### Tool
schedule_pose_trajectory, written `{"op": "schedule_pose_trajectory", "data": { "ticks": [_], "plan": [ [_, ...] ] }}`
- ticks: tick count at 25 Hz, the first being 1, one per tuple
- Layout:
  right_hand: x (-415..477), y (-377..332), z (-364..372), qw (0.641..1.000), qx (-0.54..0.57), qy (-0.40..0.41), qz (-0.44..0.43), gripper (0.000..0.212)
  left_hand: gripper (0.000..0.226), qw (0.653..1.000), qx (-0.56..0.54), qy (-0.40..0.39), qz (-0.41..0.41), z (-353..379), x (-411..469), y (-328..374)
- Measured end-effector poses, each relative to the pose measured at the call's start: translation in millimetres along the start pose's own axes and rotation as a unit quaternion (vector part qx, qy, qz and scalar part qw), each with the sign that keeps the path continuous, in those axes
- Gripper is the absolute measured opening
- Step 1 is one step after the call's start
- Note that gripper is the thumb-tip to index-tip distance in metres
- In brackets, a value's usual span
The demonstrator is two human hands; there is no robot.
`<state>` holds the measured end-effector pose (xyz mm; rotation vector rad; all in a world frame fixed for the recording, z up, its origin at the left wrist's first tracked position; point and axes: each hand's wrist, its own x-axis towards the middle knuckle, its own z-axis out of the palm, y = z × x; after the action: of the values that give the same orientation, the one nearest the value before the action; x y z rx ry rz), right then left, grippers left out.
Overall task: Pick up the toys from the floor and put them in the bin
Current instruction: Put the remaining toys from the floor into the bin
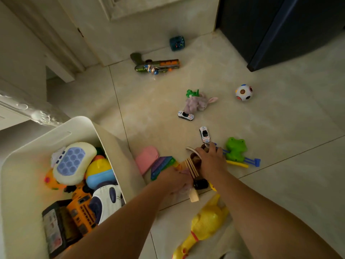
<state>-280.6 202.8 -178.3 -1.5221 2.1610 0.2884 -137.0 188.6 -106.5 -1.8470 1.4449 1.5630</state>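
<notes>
Hands, left hand (175,181) and right hand (211,161), grip a wooden toy (190,165) on beige tiles (280,137) beside the bin (80,120).

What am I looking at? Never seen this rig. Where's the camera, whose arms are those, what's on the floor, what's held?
There is no robot here. A person wears one wide-angle camera on the head, and it looks down at their own two bare arms. The left hand and right hand both reach to a wooden toy lying on the tiled floor. The right hand curls over the toy's far end. The left hand is at its near side, but its fingers are hidden. At left stands a white bin that already holds several toys. Loose on the floor are a toy gun, a blue cube, a spotted ball, a plush rabbit, two white cars, a green frog and a yellow rubber chicken.
</notes>
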Motion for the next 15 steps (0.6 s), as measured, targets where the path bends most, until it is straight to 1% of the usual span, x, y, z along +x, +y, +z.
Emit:
{"op": "schedule_pose_trajectory", "data": {
  "ticks": [2,3,4,5,6,7,8,9,11,12,13,14,15],
  "plan": [
    [-3,3,0,0.999,0.023,0.033,0.000,0.061,0.022,0.996,-0.088,-0.011,0.005,-8,-7,5],
    [-6,6,1,0.997,0.056,0.047,0.005,0.060,0.018,0.988,-0.152,-0.021,0.001,-13,-12,7],
    [-9,9,2,0.993,0.106,0.052,0.012,0.061,0.017,0.981,-0.193,-0.028,0.005,-18,-20,9],
    [-13,11,1,0.984,0.170,0.055,0.019,0.062,0.025,0.976,-0.214,-0.024,0.019,-22,-26,10],
    [-16,14,-1,0.968,0.242,0.053,0.030,0.061,0.032,0.974,-0.224,-0.020,0.040,-24,-29,9],
    [-18,17,-6,0.947,0.314,0.053,0.039,0.059,0.033,0.970,-0.235,-0.028,0.053,-27,-36,12],
    [-20,19,-14,0.920,0.385,0.047,0.053,0.054,0.032,0.966,-0.247,-0.043,0.064,-30,-39,12],
    [-23,20,-23,0.884,0.461,0.038,0.067,0.048,0.027,0.960,-0.268,-0.044,0.063,-32,-42,10],
    [-31,19,-47,0.791,0.605,0.000,0.094,0.029,0.011,0.941,-0.337,-0.007,0.043,-36,-44,2],
    [-36,18,-60,0.745,0.659,-0.028,0.098,0.021,0.017,0.929,-0.368,0.009,0.035,-38,-45,-2],
    [-41,17,-70,0.710,0.696,-0.052,0.096,0.017,0.026,0.918,-0.396,0.019,0.030,-41,-49,-5],
    [-46,16,-78,0.684,0.720,-0.068,0.094,0.017,0.033,0.905,-0.424,0.019,0.036,-43,-54,-9],
    [-53,13,-87,0.661,0.740,-0.084,0.090,0.022,0.038,0.891,-0.452,0.014,0.038,-46,-61,-12]
  ]
}}
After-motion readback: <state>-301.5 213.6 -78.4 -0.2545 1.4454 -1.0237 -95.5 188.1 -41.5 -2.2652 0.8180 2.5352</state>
